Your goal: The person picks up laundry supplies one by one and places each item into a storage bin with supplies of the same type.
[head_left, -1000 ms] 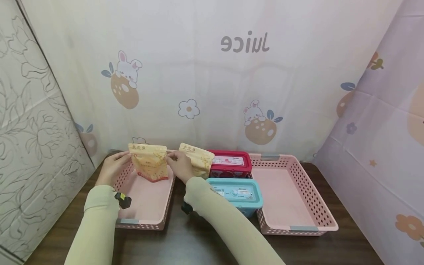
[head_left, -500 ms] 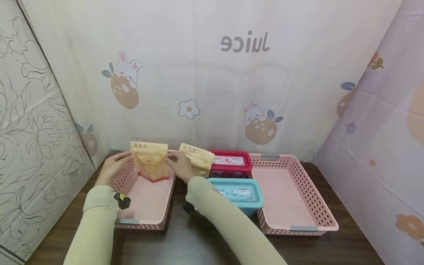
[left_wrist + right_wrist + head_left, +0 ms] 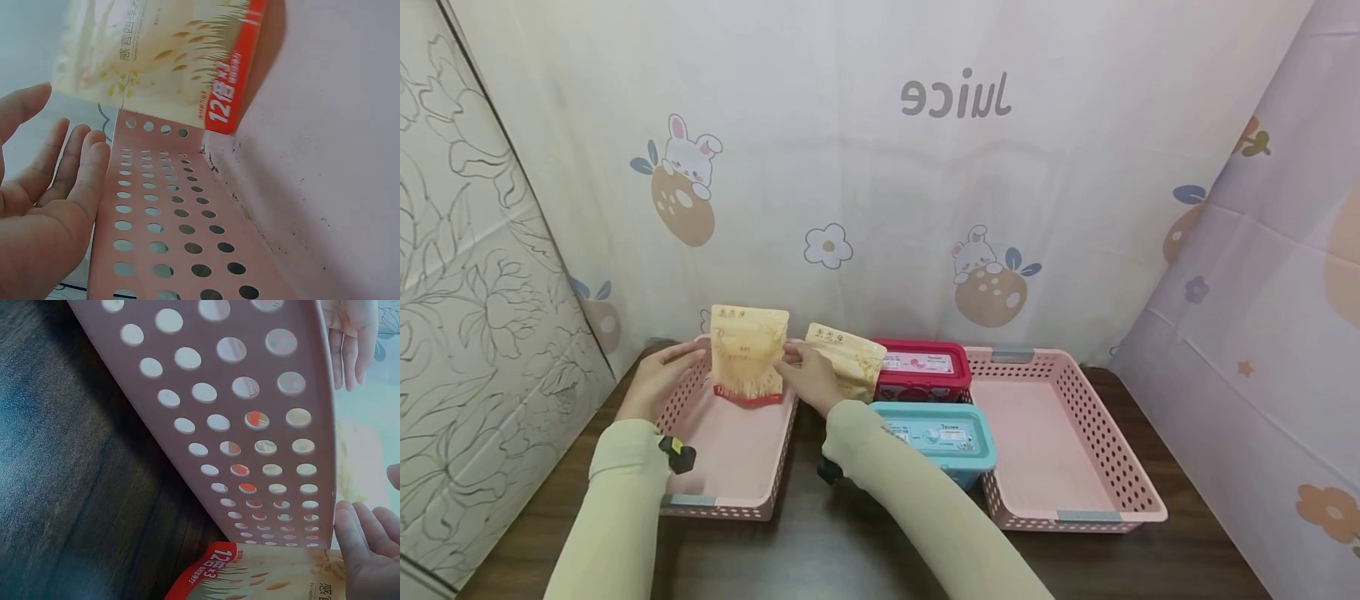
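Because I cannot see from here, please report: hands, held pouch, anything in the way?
Left hand open, empty. Right hand grips yellow pouch by right edge, at far end of left pink basket. Second pouch beside right hand, possible snag.

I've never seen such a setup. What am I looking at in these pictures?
No machine: a person works by hand, filmed from the head and both wrists. The wide picture is the head's, looking forward and down; the closer two come from the left and right wrists. On the dark table, a red box, a blue box and a slanting yellow pouch sit between the left basket and right basket, both pink. The right hand seems to pinch an upright pouch over the left basket; the left hand is open beside it, holding nothing.
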A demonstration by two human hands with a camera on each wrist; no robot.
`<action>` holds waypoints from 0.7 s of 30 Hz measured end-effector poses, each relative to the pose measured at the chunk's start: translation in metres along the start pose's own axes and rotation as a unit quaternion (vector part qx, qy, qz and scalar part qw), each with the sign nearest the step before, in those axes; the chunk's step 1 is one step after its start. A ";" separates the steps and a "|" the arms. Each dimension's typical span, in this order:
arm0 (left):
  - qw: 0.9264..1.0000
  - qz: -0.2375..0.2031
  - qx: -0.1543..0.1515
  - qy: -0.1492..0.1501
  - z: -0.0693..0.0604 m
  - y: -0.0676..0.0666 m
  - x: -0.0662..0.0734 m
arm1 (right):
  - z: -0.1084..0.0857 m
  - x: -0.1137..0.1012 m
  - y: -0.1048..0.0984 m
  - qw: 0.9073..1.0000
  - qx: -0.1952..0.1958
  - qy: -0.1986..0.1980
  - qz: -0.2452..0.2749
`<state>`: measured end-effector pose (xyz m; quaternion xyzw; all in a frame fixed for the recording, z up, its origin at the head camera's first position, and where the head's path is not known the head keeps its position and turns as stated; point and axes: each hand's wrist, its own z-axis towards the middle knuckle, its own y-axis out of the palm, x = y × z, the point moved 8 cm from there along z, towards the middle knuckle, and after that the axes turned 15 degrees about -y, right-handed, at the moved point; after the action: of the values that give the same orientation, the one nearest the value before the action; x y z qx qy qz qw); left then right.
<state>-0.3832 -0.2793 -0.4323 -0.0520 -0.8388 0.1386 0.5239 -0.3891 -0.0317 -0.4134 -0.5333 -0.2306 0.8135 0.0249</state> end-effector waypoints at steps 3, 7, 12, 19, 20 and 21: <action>1.000 0.005 0.009 0.008 -0.001 0.000 0.000 | -0.001 0.001 0.000 1.000 -0.007 0.003 -0.003; 1.000 -0.001 0.012 0.017 -0.003 0.000 0.001 | -0.002 0.001 0.000 1.000 -0.013 0.009 -0.005; 1.000 -0.002 0.013 0.017 -0.004 -0.001 0.000 | -0.003 0.001 -0.001 1.000 -0.013 0.009 -0.004; 0.999 0.022 0.012 0.023 -0.007 -0.001 0.001 | -0.003 0.001 -0.005 1.000 -0.005 0.013 0.000; 0.999 0.029 0.013 0.021 -0.008 -0.001 0.001 | -0.003 0.000 -0.005 1.000 -0.005 0.016 0.005; 0.999 0.034 0.013 0.020 -0.009 -0.001 0.001 | -0.003 -0.001 -0.006 1.000 -0.004 0.018 0.011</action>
<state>-0.3756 -0.2786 -0.4272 -0.0763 -0.8243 0.1663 0.5358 -0.3869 -0.0256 -0.4112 -0.5502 -0.2275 0.8032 0.0182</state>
